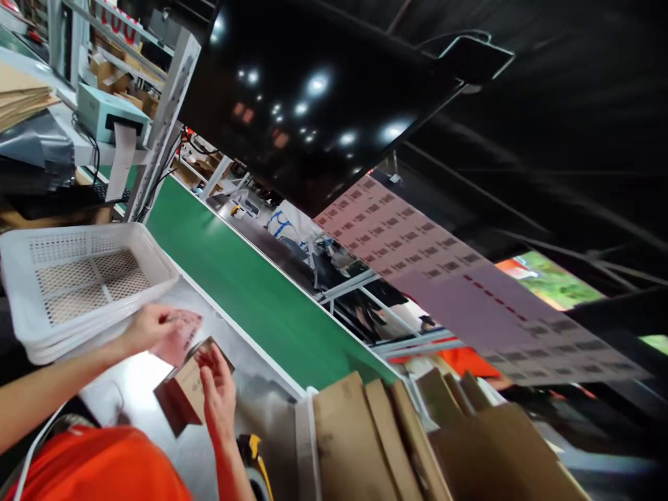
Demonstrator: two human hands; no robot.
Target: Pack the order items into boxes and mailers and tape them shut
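Observation:
My left hand [147,325] pinches a thin pinkish packet [179,338] with dark print, just in front of the white basket. A small brown cardboard box [188,388] with open flaps is tilted over the shiny metal table [266,410]. Against the right side of that box rests my right hand [216,379], its fingers curled at the upper edge. The packet's lower end is close to the box's upper flap. What the box holds inside cannot be seen.
Stacked white plastic baskets [94,278] stand at the left. A green conveyor belt [234,278] runs diagonally behind the table. Folded cardboard boxes [360,431] stand at the lower right, near a yellow and black tape dispenser [255,463]. A label printer [109,115] sits upper left.

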